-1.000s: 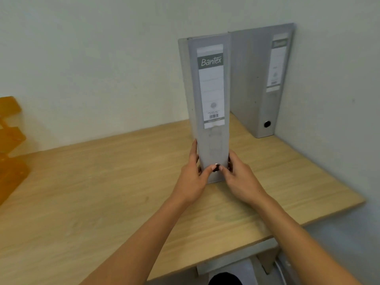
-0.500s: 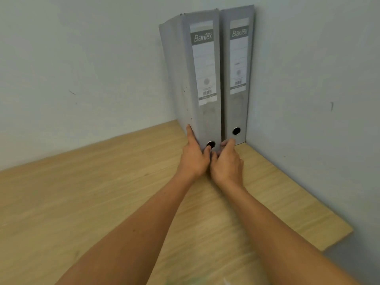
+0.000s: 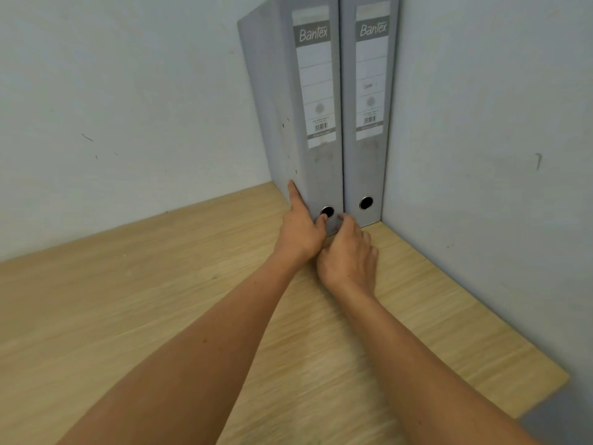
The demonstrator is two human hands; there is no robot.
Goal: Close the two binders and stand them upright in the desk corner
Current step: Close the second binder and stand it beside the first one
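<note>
Both arms stretch over the desk (image 3: 128, 300). The left hand (image 3: 301, 234) lays a straight forefinger along the left binder (image 3: 321, 175), thumb pressing its spine. The right hand (image 3: 349, 255) curls at the spine's foot; whether it grips, I can't tell. A second ago this binder stood mid-desk; now it's upright beside the right binder (image 3: 369, 168), cornered.

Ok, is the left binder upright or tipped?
Upright. The left binder stands on the desk, spine flush alongside the right binder in the corner; the left hand touches its base.
</note>
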